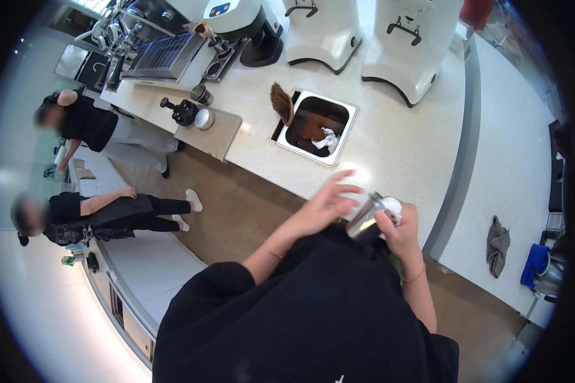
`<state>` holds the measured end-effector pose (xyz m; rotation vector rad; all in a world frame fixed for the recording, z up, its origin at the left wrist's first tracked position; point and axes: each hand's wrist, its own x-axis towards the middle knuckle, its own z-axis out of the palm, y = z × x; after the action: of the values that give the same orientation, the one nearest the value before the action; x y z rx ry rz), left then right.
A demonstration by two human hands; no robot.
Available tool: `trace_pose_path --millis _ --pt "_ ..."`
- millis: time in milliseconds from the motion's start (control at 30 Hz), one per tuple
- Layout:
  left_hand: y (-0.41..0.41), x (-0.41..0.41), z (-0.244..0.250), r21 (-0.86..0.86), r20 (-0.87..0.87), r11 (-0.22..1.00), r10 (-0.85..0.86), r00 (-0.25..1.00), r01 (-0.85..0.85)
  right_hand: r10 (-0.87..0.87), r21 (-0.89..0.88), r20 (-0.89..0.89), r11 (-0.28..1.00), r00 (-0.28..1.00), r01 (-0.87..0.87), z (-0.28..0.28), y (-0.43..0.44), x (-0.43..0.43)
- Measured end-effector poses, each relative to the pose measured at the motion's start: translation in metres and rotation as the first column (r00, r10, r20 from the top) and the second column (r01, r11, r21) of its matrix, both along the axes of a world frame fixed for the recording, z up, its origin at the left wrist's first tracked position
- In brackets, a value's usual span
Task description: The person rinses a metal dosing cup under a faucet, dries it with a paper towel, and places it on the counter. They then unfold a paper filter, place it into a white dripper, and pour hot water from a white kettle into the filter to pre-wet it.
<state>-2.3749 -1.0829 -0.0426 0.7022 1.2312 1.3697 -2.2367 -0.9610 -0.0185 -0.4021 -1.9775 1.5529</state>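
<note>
My right hand grips a shiny metal cup, tilted close to my black top. A crumpled white tissue or cloth is pressed between that hand and the cup. Just left of the cup is my left hand, slightly blurred, its fingers spread and nothing visible in them. Beyond both hands, a steel-rimmed bin is sunk into the speckled counter. Brown coffee grounds and crumpled white paper lie inside it. A brown bristle brush leans at the bin's left edge.
White grinders line the back, near an espresso machine. A black tamper and small white-topped container sit on a mat. A grey cloth lies right. Two people stand at left.
</note>
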Motion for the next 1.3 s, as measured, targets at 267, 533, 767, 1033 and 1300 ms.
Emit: trace_pose_path --millis 267,533,767,1033,1300 --pt "0.034 0.011 0.033 0.291 0.375 0.950 -0.004 0.927 -0.114 -0.570 -0.335 -0.488 0.821 0.661 0.461 0.034 -0.006 -0.005" --pt "0.054 0.018 0.027 0.322 0.451 0.840 0.271 0.851 -0.438 -0.203 0.730 0.069 0.678 0.977 0.089 0.024 -0.044 -0.023" --pt "0.058 0.025 0.025 0.250 0.385 0.825 0.395 0.834 -0.506 -0.183 0.012 -0.147 0.982 0.972 0.186 0.002 -0.036 -0.039" --pt "0.056 0.015 -0.002 0.203 0.355 0.860 0.380 0.854 -0.467 -0.175 0.468 0.044 0.873 0.984 0.135 0.011 -0.041 -0.037" --pt "0.053 0.008 -0.001 0.287 0.230 0.882 0.315 0.921 -0.374 -0.026 -0.014 -0.056 1.000 0.998 0.026 -0.003 -0.022 -0.044"
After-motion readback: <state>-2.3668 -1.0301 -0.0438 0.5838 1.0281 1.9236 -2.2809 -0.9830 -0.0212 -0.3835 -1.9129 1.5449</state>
